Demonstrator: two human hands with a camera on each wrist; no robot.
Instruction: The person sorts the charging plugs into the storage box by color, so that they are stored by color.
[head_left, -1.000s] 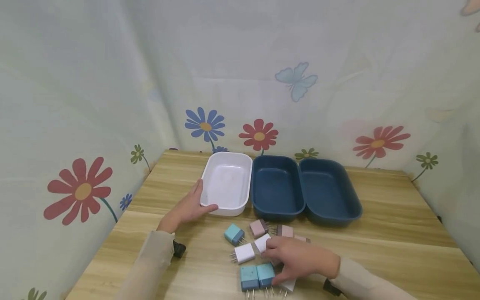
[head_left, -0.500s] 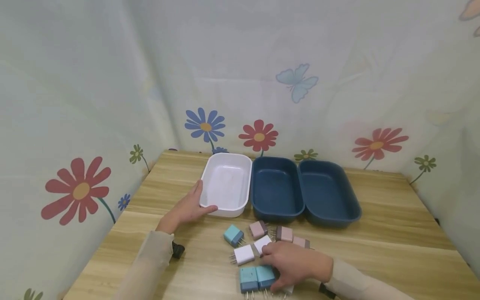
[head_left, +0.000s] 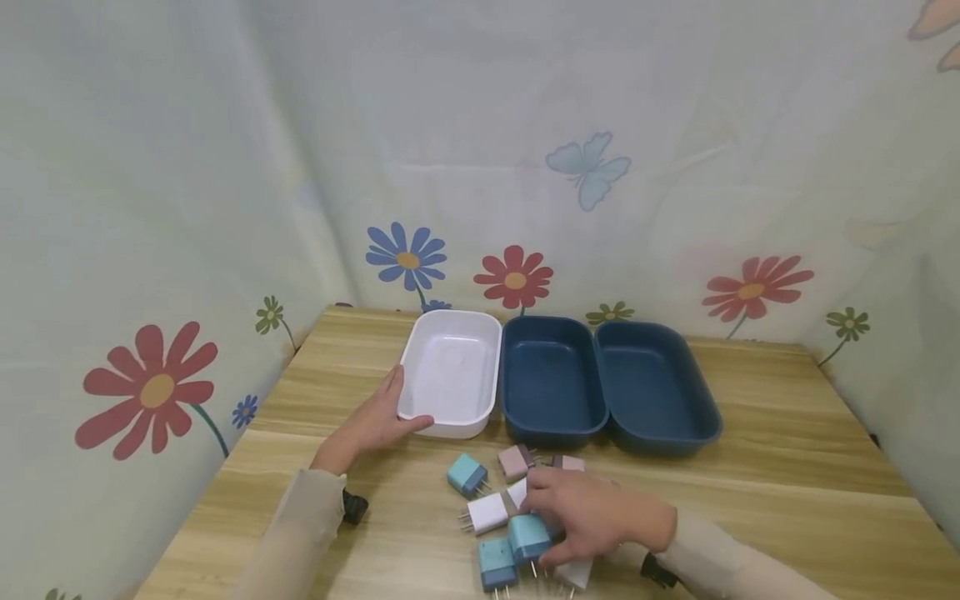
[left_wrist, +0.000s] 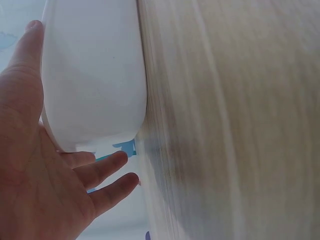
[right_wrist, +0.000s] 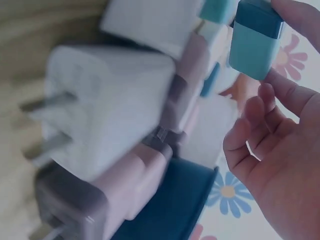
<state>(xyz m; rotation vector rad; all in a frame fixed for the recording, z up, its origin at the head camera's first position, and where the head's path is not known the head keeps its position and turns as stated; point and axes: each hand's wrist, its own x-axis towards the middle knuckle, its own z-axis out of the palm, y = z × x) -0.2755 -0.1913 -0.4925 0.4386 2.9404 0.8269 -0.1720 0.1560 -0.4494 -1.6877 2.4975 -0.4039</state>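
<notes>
My left hand (head_left: 375, 421) is at the near left corner of a white plastic bin (head_left: 450, 379). Its thumb lies along the rim, and the other fingers (left_wrist: 102, 170) extend loosely beside the wall. Over the loose plugs, my right hand (head_left: 592, 512) pinches a teal and dark blue charger plug (right_wrist: 255, 45) between thumb and index finger, prongs pointing down in the head view. Just left of it is another teal plug (head_left: 495, 560). White plugs (head_left: 487, 512) and pink plugs (head_left: 514, 461) lie close around the right hand, some partly hidden by it.
Two dark blue bins (head_left: 555, 383) stand side by side to the right of the white bin, along the back of the wooden table (head_left: 787, 433). One more teal plug (head_left: 465, 473) lies just in front of the white bin. A flowered cloth (head_left: 480, 150) hangs behind.
My right hand has taken hold of one teal plug from the pair and raised it slightly, apart from its neighbour. My left hand stays at the white bin.
</notes>
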